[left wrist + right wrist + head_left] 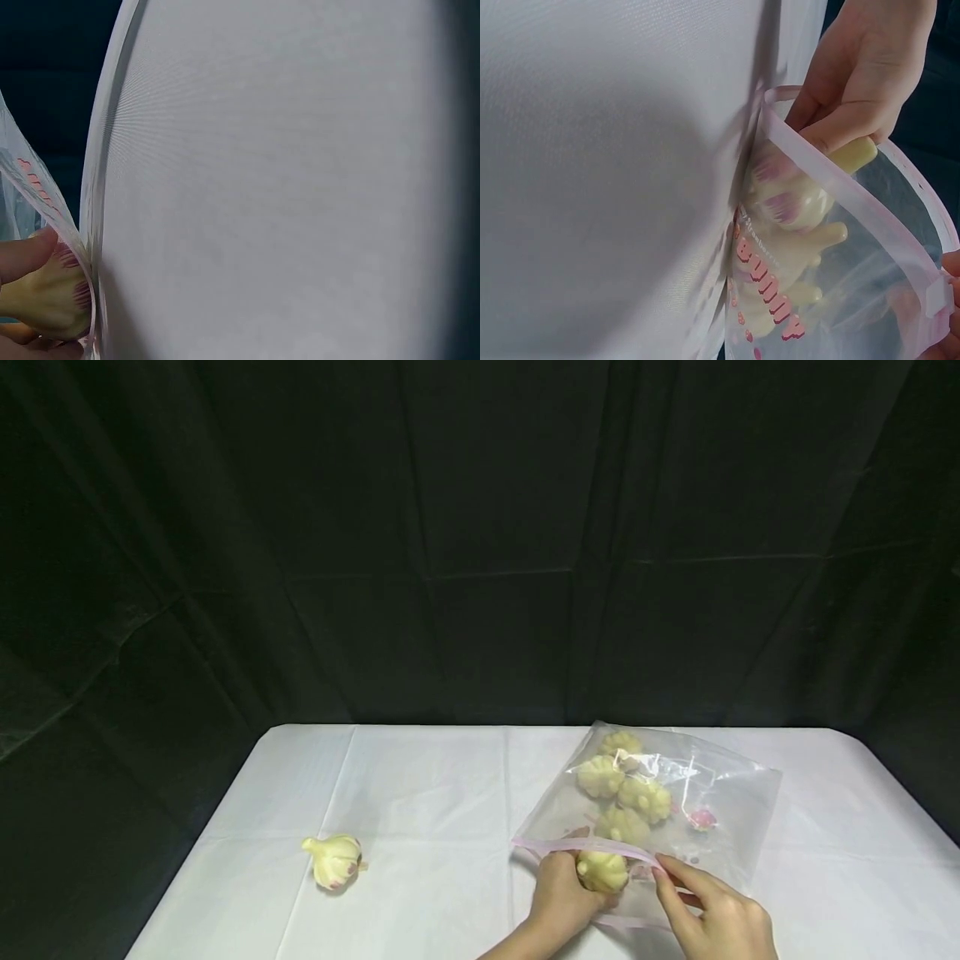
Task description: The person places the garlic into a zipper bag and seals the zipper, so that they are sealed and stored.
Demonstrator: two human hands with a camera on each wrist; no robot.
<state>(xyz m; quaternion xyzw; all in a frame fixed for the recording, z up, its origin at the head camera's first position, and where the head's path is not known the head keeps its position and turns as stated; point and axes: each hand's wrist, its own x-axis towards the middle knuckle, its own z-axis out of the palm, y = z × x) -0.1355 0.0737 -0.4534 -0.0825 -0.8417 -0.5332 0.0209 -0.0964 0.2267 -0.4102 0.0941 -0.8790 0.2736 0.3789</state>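
My left hand (564, 893) holds a garlic bulb (602, 871) at the mouth of a clear zip bag (738, 810). In the right wrist view the fingers reach inside the pink-edged opening, and that bulb (795, 191) shows through the plastic. My right hand (712, 906) pinches the bag's pink rim and lifts it, so the mouth gapes. Several more garlic bulbs (621, 793) lie deeper in the bag. The left wrist view shows the thumb (26, 255) on the bulb (52, 296), with purple streaks on its skin.
A single garlic bulb (335, 862) lies on the left part of the white-covered table (420, 802). Black cloth (480, 543) hangs behind and at the sides. Pink lettering (769, 289) is printed on the bag.
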